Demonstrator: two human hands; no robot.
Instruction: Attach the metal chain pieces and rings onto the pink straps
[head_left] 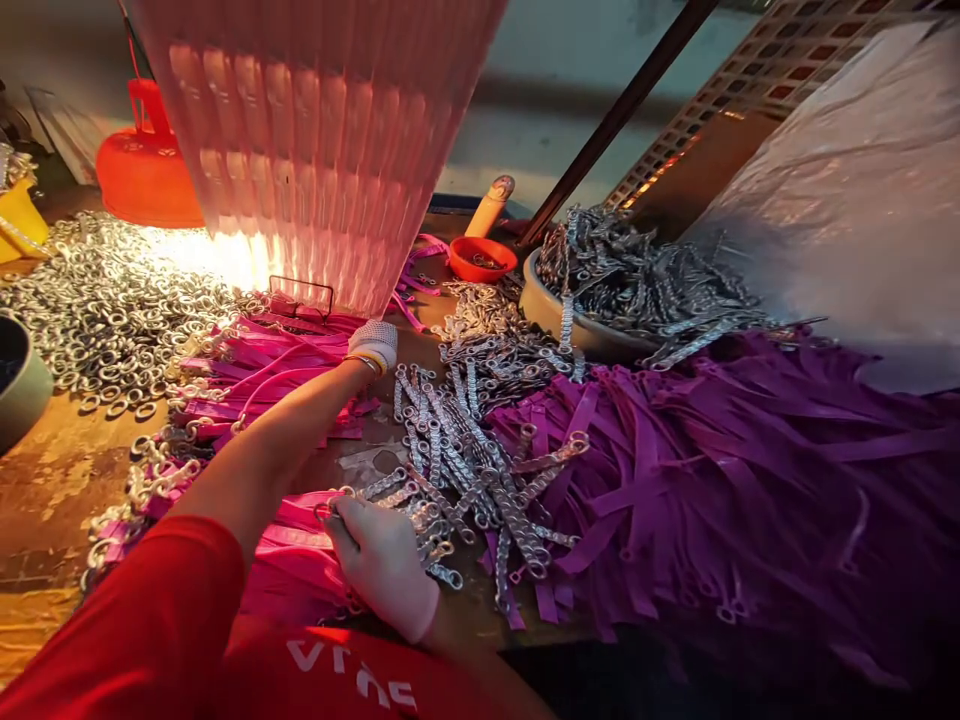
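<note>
My left hand [374,344], in a white glove, reaches to the right edge of a pile of pink straps [277,365]. Its fingers look curled under, and whatever they hold is hidden. Closer to my body, my right hand [386,565], also gloved, pinches the end of a pink strap [300,512] between thumb and finger, where a small ring shows. That strap lies on a stack of similar ones. Just right of my right hand are silver chain-link pieces [427,515] with ring ends, spread in a loose heap.
Silver rings [112,310] are heaped at left under a red lamp [146,165]. A ribbed translucent panel [315,150] leans over the pink straps. Behind stand a red bowl [482,262] and a basin [544,300] piled with chain pieces. Purple straps [675,450] cover the right side.
</note>
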